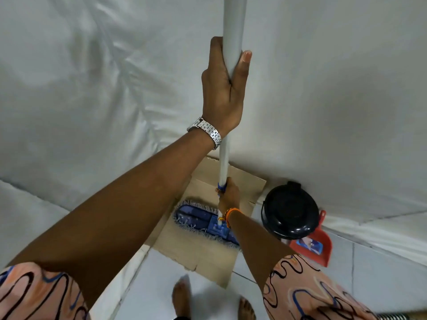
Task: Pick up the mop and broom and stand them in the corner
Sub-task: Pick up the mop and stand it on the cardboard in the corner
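Grey and upright, the mop handle is gripped high by the left hand and low by the right hand, its blue head resting on cardboard in the corner. The mop seems nearly placed; leaning and release are needed next, then the broom, unseen here.

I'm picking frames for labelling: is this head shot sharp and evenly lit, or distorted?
Head view: left hand and mop handle are sharp; wide-angle lens bends the tile lines and stretches the forearms; sleeves and feet at the bottom edge are smeared; lighting is soft and flat, no glare.
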`<move>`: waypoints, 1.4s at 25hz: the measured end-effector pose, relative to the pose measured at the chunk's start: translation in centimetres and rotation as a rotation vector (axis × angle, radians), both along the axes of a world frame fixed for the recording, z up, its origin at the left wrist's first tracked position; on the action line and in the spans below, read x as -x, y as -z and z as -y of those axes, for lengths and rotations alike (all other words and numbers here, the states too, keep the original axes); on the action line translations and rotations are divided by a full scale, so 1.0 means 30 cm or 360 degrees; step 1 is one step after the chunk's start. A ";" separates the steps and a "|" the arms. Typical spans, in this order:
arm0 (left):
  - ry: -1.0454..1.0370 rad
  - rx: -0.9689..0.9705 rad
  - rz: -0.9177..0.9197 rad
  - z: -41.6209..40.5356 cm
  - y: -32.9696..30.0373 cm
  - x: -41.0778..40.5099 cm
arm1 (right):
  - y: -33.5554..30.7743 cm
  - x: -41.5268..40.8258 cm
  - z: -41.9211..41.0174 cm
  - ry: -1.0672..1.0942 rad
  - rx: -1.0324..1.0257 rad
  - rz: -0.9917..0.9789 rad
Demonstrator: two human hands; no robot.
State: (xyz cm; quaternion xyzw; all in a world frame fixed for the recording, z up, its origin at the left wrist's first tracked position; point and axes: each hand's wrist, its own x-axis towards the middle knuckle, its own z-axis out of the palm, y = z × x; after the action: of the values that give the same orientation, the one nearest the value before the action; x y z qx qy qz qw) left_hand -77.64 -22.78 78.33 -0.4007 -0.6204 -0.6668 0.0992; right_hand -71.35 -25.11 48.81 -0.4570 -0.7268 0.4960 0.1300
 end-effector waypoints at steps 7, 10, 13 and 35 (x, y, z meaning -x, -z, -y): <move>0.0135 -0.0057 -0.0069 -0.171 0.141 0.383 | 0.120 0.402 -0.147 0.0346 0.0102 -0.0080; 0.0288 -0.0004 -0.0074 -0.293 0.175 0.565 | 0.178 0.537 -0.226 0.0329 0.0106 0.0060; 0.0434 0.0243 -0.0084 -0.358 0.169 0.664 | 0.181 0.578 -0.283 0.0352 0.0105 0.0126; -0.0100 0.1186 -0.0123 -0.080 0.603 0.289 | -0.147 -0.264 -0.306 0.0264 0.0192 0.0622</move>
State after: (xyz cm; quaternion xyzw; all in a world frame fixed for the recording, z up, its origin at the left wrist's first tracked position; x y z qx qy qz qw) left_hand -86.31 -20.39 60.25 -0.4150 -0.8283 -0.3764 -0.0096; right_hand -63.44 -15.94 53.22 -0.6096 -0.6671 0.4281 -0.0007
